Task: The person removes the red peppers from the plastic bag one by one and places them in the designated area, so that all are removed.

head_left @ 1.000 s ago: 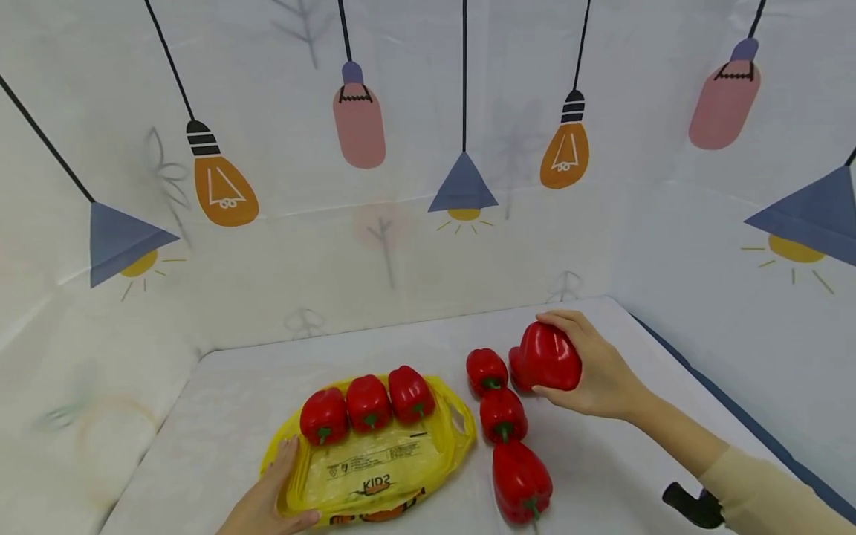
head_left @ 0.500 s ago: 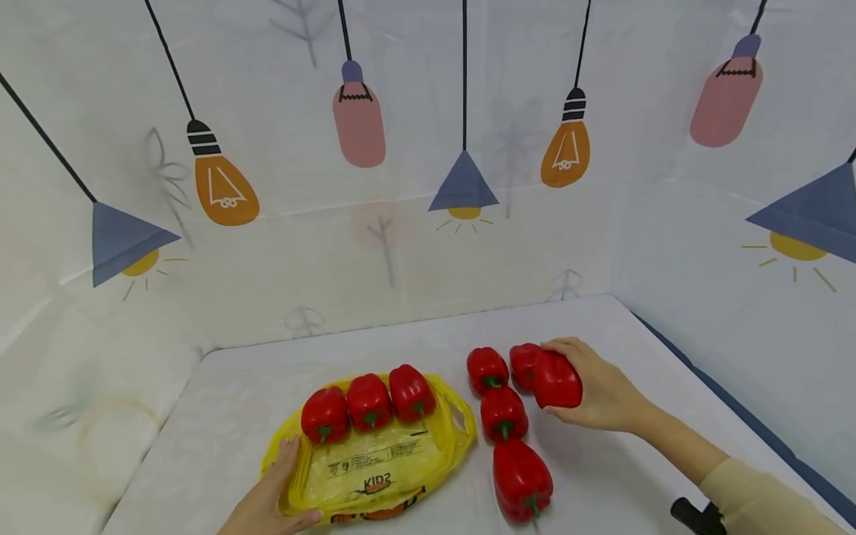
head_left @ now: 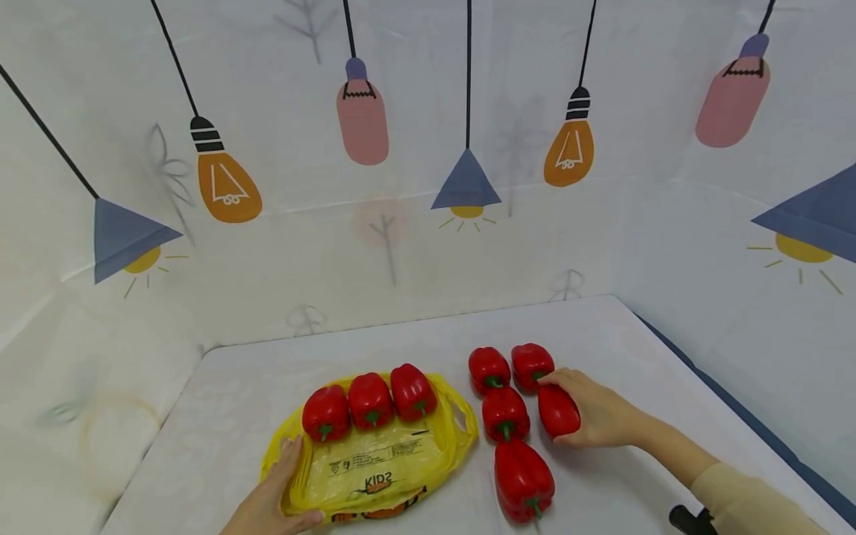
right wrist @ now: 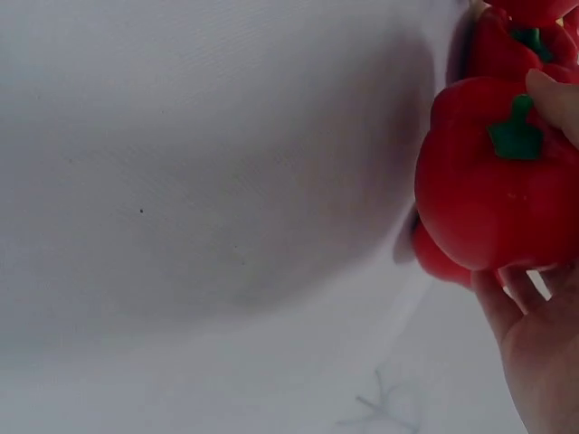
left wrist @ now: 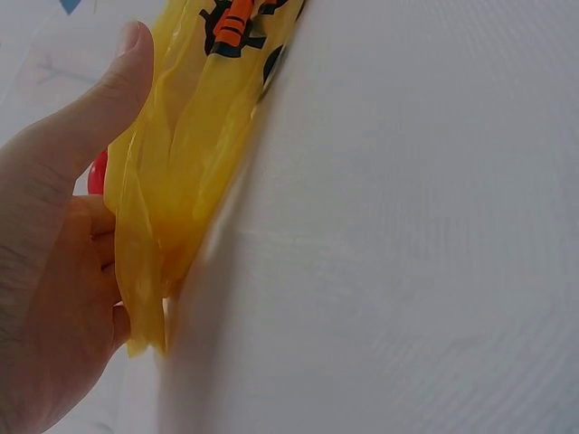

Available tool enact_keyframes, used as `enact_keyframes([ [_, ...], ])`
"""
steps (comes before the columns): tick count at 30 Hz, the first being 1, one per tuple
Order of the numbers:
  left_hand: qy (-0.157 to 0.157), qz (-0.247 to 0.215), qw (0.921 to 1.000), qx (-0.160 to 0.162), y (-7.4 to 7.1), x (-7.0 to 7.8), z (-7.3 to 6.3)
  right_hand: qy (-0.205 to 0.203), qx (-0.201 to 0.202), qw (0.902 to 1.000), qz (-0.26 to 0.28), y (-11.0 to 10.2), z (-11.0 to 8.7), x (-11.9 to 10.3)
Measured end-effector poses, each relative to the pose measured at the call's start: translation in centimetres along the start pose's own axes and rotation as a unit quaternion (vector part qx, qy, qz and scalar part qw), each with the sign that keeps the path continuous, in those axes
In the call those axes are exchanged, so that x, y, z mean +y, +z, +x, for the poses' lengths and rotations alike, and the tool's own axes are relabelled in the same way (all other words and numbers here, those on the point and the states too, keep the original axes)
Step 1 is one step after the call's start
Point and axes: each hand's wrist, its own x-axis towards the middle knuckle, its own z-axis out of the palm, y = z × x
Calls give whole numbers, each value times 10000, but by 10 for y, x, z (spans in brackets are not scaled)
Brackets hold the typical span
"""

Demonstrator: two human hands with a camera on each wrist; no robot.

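Observation:
My right hand (head_left: 602, 410) grips a red bell pepper (head_left: 558, 411) close over the white table, thumb and fingers on opposite sides. Its green stem shows in the right wrist view, where the held bell pepper (right wrist: 498, 181) fills the right side. To its left, three bell peppers (head_left: 505, 414) form a column, and another bell pepper (head_left: 531, 364) sits just behind it. My left hand (head_left: 270, 494) rests at the left edge of a tray-like shape covered in yellow plastic (head_left: 374, 468), thumb and fingers spread. In the left wrist view the thumb lies along the yellow plastic (left wrist: 194, 136).
Three more red bell peppers (head_left: 370, 400) stand in a row along the back of the yellow plastic. The white table (head_left: 401, 342) meets a patterned cloth wall (head_left: 301, 260) behind. A black object (head_left: 692, 519) shows by the right sleeve (head_left: 749, 498).
My right hand has brought the bell pepper toward me and down, from over the rear bell pepper to just in front of it. The left hand stays at the yellow plastic.

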Motion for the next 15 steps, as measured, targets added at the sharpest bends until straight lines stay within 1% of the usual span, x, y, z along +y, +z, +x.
enact_keyframes([
  [3, -18, -19, 10000, -5, 0, 0, 0, -40, -49, 9998, 169, 2, 0, 2],
  [6, 2, 4, 10000, 2, 0, -1, -1, 20, -136, 9996, 230, 4, -1, 4],
  [12, 158, 1, 9999, 48, 0, -2, -1, -35, -116, 9999, -69, 5, -1, 3],
  [15, 170, -12, 9998, 37, 0, -1, -1, 49, -38, 9998, -194, 2, -1, 0],
])
